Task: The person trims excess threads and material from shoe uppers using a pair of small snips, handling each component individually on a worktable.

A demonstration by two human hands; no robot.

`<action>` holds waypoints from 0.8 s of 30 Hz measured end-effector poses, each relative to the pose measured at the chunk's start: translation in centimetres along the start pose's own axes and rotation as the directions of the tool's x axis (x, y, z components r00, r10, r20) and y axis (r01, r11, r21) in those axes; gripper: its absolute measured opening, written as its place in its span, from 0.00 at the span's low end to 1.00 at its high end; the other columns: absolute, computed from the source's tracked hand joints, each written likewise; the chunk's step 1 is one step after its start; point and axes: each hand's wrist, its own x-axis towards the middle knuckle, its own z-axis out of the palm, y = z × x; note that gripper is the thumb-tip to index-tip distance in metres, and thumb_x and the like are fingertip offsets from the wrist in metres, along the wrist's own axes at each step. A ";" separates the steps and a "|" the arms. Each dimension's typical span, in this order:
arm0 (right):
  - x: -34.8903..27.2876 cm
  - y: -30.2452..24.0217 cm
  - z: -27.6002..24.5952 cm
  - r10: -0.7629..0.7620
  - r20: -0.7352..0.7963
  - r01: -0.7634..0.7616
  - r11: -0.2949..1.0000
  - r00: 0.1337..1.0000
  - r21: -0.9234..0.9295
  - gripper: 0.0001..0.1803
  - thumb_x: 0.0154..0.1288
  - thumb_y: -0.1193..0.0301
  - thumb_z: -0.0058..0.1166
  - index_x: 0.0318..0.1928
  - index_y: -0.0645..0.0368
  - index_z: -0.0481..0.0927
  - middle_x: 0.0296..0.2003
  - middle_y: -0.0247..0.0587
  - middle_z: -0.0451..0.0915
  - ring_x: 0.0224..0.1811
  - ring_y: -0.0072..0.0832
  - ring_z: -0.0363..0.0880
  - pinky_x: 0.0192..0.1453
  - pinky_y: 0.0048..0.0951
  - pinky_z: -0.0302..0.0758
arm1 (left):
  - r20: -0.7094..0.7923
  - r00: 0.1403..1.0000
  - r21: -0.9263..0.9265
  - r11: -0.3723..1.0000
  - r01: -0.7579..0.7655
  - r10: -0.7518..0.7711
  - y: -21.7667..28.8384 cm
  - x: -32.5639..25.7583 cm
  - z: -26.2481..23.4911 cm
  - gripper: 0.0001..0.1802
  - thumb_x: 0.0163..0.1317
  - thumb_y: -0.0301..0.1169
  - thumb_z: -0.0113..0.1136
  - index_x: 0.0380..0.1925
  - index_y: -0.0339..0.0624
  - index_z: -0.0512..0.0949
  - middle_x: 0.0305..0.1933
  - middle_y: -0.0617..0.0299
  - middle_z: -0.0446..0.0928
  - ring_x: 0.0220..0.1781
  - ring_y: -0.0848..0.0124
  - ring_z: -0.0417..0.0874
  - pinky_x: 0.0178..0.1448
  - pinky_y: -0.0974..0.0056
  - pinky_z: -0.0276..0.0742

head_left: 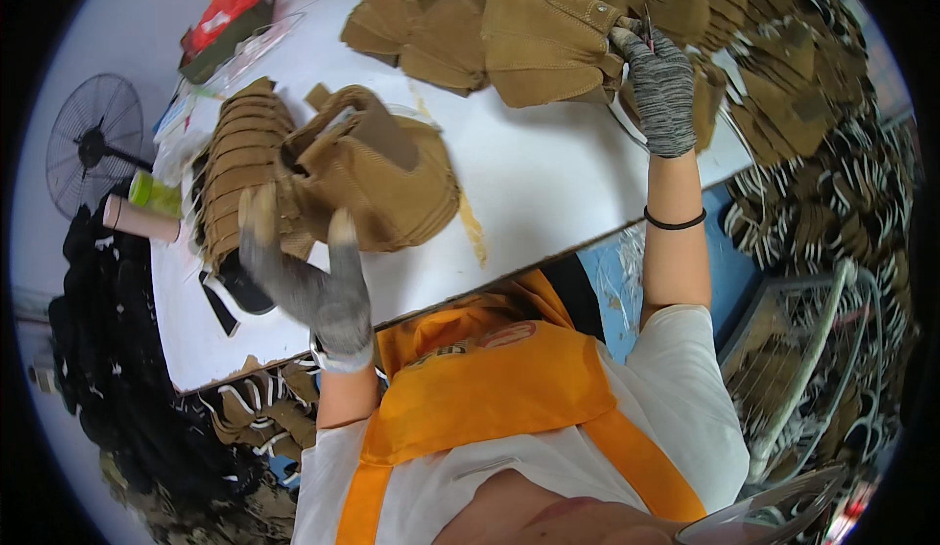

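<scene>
My left hand, in a grey knit glove, is blurred, with fingers spread, at the near edge of a heap of tan suede pieces on the white table. Nothing shows in its grasp. Beside the heap lies a ribbed stack of the same tan pieces. My right hand, also gloved, reaches to the far side. It pinches a small dark tool against the edge of a large tan suede piece. More tan pieces lie around that one.
A floor fan stands at the left, with a green cup and a cardboard tube near it. A red bag sits at the far left of the table. A wire basket and heaps of tan pieces fill the right. Black material is piled low on the left.
</scene>
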 end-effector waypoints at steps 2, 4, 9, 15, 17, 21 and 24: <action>-1.3 -0.6 -2.2 -0.124 0.078 0.139 0.963 0.989 -0.230 0.10 0.61 0.76 0.51 0.42 0.58 0.82 0.40 0.42 0.82 0.41 0.33 0.81 0.47 0.28 0.77 | 0.149 0.988 -0.197 0.980 -0.006 0.036 3.5 -0.7 0.7 0.31 0.55 0.39 0.68 0.54 0.34 0.69 0.57 0.52 0.71 0.60 0.57 0.71 0.65 0.53 0.65; -2.3 -1.2 -4.4 -0.265 0.167 0.305 0.904 0.950 -0.299 0.13 0.58 0.78 0.53 0.45 0.56 0.82 0.44 0.41 0.81 0.44 0.34 0.81 0.50 0.27 0.77 | 0.390 0.916 -0.322 0.946 0.038 0.096 5.9 -1.3 3.7 0.37 0.54 0.39 0.68 0.60 0.33 0.64 0.60 0.54 0.69 0.61 0.58 0.70 0.66 0.55 0.65; -3.2 -3.8 -7.9 -0.100 0.242 0.134 0.983 0.965 -0.128 0.14 0.60 0.70 0.56 0.47 0.49 0.82 0.45 0.38 0.81 0.45 0.34 0.81 0.50 0.30 0.78 | 0.873 0.452 -0.403 0.250 0.881 -0.186 5.0 -1.2 12.1 0.36 0.56 0.32 0.65 0.62 0.33 0.61 0.58 0.54 0.70 0.59 0.64 0.72 0.66 0.64 0.65; -4.1 -4.7 -6.2 -0.204 -0.225 0.185 0.977 0.953 -0.103 0.11 0.62 0.68 0.57 0.45 0.54 0.82 0.42 0.36 0.82 0.41 0.31 0.80 0.46 0.26 0.77 | 0.940 0.341 -0.324 -0.283 0.903 0.011 8.4 -3.0 15.9 0.33 0.56 0.34 0.66 0.59 0.35 0.64 0.56 0.55 0.72 0.57 0.66 0.73 0.63 0.65 0.70; -5.3 -5.2 -6.9 -0.236 -0.335 0.225 0.972 0.912 -0.072 0.12 0.59 0.70 0.61 0.44 0.57 0.82 0.40 0.38 0.79 0.39 0.29 0.79 0.43 0.26 0.76 | 0.931 0.365 -0.355 -0.293 0.888 -0.021 8.4 -4.0 16.6 0.34 0.57 0.36 0.65 0.60 0.36 0.63 0.58 0.55 0.70 0.59 0.66 0.72 0.64 0.63 0.69; -8.8 -5.9 -6.3 -0.164 -0.149 0.136 0.975 0.975 -0.177 0.12 0.54 0.75 0.64 0.41 0.61 0.81 0.36 0.40 0.75 0.36 0.29 0.76 0.42 0.27 0.77 | 0.928 0.372 -0.364 -0.310 0.878 -0.037 8.2 -4.8 17.1 0.36 0.58 0.39 0.65 0.61 0.36 0.62 0.59 0.56 0.69 0.60 0.66 0.71 0.65 0.62 0.68; -9.7 -5.7 -5.1 -0.132 -0.103 0.119 0.985 0.986 -0.127 0.08 0.56 0.79 0.61 0.38 0.64 0.79 0.38 0.38 0.73 0.37 0.28 0.76 0.42 0.26 0.77 | 0.934 0.356 -0.348 -0.291 0.891 -0.025 8.1 -5.2 17.2 0.38 0.58 0.42 0.65 0.62 0.36 0.61 0.59 0.56 0.68 0.60 0.65 0.70 0.66 0.62 0.66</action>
